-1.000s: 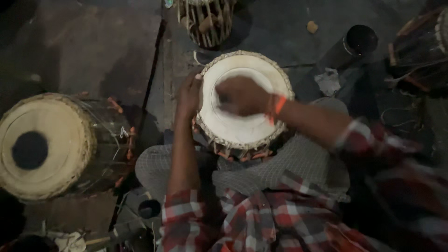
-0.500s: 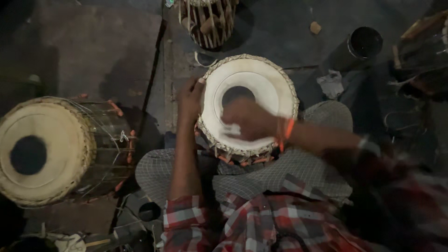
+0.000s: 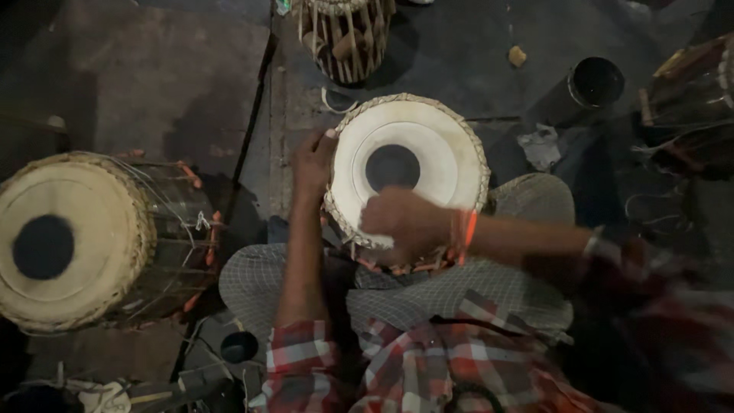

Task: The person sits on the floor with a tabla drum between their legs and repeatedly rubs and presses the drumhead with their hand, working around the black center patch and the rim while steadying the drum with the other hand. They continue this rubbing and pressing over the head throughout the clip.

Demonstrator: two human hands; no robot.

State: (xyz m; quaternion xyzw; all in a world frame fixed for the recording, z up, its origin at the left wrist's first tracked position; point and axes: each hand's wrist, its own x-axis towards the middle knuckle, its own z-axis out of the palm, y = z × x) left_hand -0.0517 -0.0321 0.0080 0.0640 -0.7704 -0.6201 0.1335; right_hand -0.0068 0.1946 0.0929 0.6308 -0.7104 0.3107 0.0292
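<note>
Since the earlier frame the right hand (image 3: 404, 220) has slid from the drumhead's middle to its near edge, uncovering the black centre spot. It is now clenched in a loose fist on the skin; whether it holds anything cannot be told. The left hand (image 3: 313, 163) grips the rim of the small drum (image 3: 440, 157), fingers curled over the braided edge. The drum sits upright between the person's knees, its white head ringed by woven lacing. A larger drum (image 3: 76, 237) lies on its side to the left, another laced drum (image 3: 344, 34) stands beyond, and a dark cylinder (image 3: 585, 90) lies to the right.
</note>
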